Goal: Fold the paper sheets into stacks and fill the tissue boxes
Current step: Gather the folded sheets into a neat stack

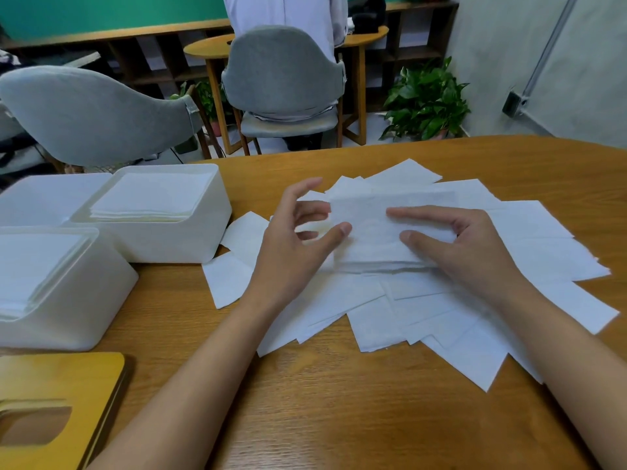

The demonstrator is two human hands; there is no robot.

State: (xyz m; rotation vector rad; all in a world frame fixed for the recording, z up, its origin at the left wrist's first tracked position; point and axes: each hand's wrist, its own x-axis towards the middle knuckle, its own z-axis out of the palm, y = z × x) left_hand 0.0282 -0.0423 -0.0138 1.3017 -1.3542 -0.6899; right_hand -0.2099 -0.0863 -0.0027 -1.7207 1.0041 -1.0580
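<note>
stacking step: the right hand [475, 245] presses straight fingers on the paper stack [369, 249] atop loose sheets [441, 320]; the left hand [295, 242], fingers spread, touches its edge. next, likely grip both sides and carry it to a box [176, 244].

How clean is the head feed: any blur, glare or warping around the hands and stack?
Head view: wide-angle warp curves the table edge and chairs; soft even light, faint shadows beneath the left hand and right hand; white stack and tissue boxes wash out, sheet edges hard to separate; mild softness, little glare.
</note>
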